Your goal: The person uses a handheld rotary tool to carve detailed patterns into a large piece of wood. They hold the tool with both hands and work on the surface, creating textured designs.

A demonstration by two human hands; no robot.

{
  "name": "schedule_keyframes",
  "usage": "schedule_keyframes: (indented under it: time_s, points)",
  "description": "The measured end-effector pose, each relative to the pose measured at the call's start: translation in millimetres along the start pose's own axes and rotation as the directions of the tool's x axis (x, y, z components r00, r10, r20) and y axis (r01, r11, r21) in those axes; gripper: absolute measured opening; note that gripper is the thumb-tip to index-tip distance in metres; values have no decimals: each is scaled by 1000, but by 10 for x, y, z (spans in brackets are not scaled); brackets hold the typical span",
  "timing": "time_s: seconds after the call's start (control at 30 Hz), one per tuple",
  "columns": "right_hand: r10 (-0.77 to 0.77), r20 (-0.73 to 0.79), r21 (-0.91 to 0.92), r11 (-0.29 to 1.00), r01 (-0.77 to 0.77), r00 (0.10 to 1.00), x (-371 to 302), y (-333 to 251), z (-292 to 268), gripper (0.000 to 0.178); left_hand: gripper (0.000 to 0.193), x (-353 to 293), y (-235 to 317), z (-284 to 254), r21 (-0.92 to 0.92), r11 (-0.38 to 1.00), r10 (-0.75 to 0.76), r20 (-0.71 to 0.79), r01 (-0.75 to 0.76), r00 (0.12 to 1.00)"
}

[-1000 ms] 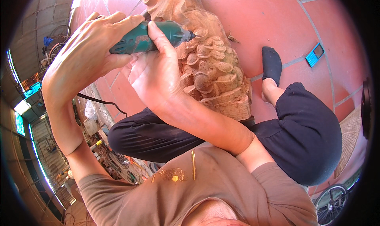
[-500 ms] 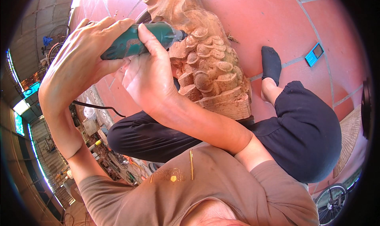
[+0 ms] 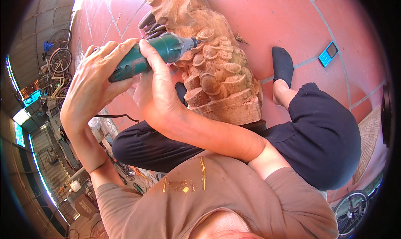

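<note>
A green handheld die grinder (image 3: 167, 48) with a grey nose points right at a carved wooden sculpture (image 3: 227, 78). Its tip is at the rounded, knobbly carving on the sculpture's left side; whether it touches the wood I cannot tell. My left hand (image 3: 94, 74) grips the rear of the body, fingers over the top. Wrapped around the middle from below is my right hand (image 3: 155, 86), its thumb along the top and its other fingers largely hidden. The sculpture lies on the tiled floor between my legs, its flat-cut end toward me.
A black cord (image 3: 119, 116) runs below my left wrist. Dark slender objects (image 3: 153, 26) lie beyond the grinder. My socked foot (image 3: 282, 65) and a blue keypad phone (image 3: 328, 54) are to the right. Bicycles (image 3: 60, 61) and clutter fill the left; a woven hat (image 3: 368, 140) is at right.
Both hands and the grinder have shifted slightly right and down in the picture, its tip now further over the carving. More dark objects show behind it. The view has shifted a little.
</note>
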State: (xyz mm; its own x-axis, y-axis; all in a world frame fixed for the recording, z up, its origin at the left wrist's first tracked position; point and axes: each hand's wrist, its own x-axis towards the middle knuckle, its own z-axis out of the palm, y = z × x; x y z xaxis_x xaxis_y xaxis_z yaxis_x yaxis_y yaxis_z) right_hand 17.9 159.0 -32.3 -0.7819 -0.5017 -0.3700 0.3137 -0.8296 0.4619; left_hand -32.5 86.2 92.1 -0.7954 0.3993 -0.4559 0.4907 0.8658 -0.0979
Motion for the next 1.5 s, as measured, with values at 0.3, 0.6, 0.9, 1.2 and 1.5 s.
schedule_keyframes:
  time_s: [0.3, 0.6, 0.9, 1.2, 1.5]
  points:
    - [-63, -5, 36, 997, 63, 998, 19, -84, -5, 30, 65, 95, 74, 72, 58, 998, 24, -30, -22, 999]
    - [-61, 61, 88, 995, 56, 996, 53, -180, 11, 29, 58, 231, 211, 17, 181, 981, 77, -33, -69, 997]
    - [-107, 12, 56, 993, 107, 994, 111, -279, 5, 37, 44, 437, 310, 1, 258, 952, 172, -19, -161, 985]
    - [-70, -22, 27, 997, 71, 997, 68, -313, 26, 45, 55, 500, 449, -138, 305, 948, 63, 109, -94, 992]
    - [-51, 47, 22, 999, 50, 998, -16, -271, 74, 42, 54, 405, 444, -175, 288, 953, 63, 110, -92, 992]
